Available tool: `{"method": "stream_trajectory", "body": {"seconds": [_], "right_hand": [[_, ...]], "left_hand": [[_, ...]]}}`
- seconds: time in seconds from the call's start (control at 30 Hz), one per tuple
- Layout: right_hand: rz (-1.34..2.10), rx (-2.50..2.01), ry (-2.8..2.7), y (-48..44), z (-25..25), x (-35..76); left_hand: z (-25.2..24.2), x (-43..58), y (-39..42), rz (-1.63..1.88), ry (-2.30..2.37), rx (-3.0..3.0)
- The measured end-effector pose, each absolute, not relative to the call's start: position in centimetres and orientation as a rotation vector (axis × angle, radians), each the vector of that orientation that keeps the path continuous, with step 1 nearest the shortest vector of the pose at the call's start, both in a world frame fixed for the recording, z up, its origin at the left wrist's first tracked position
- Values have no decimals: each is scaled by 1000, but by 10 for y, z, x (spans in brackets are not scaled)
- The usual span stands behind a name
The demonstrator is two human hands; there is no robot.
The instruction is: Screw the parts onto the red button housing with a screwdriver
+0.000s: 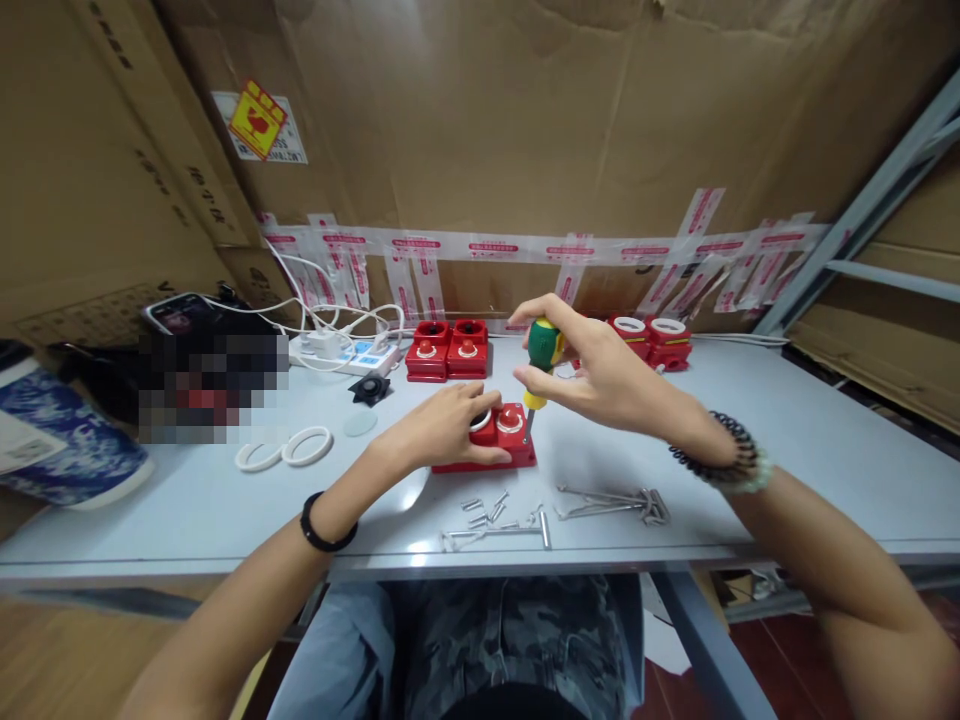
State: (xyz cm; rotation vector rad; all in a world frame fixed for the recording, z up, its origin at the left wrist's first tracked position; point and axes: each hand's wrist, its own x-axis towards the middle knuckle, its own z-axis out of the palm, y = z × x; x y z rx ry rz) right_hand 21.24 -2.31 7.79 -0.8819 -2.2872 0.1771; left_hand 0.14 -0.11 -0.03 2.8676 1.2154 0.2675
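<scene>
My right hand is closed around the green and yellow handle of a screwdriver. The shaft points down, its tip at the right corner of a red housing with a red dome on top. Over the left part of that housing lies my left hand, fingers wrapped round it and pressing it to the table; part of its white-ringed opening is hidden. Just in front lie several loose screws and a metal T-shaped rod.
More T-shaped rods lie to the right. Behind stand two red housings and others with white rings. On the left are white rings, a clear disc, a black part, a power strip and a patterned cup.
</scene>
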Motion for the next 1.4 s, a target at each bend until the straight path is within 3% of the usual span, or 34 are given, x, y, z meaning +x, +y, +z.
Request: {"method": "stream_trajectory", "body": {"seconds": [0.1, 0.17, 0.5, 0.67, 0.77, 1.07, 1.4], "right_hand": [[526, -688, -2497, -23, 93, 228], [584, -651, -2499, -23, 97, 233], [164, -1016, -2095, -20, 69, 200], [878, -587, -2298, -13, 85, 221], [1042, -415, -2417, -10, 93, 230], [304, -890, -2155, -32, 77, 205], [28, -1065, -2062, -36, 73, 195]], "left_hand": [[0, 1, -1, 285, 1196, 2851], [0, 1, -1, 290, 1191, 2854], [-1, 1, -1, 297, 1199, 2865], [-1, 1, -1, 296, 1186, 2858], [-2, 0, 0, 303, 1174, 2849], [-2, 1, 0, 307, 1182, 2871], [-2, 2, -2, 287, 1229, 2899]]}}
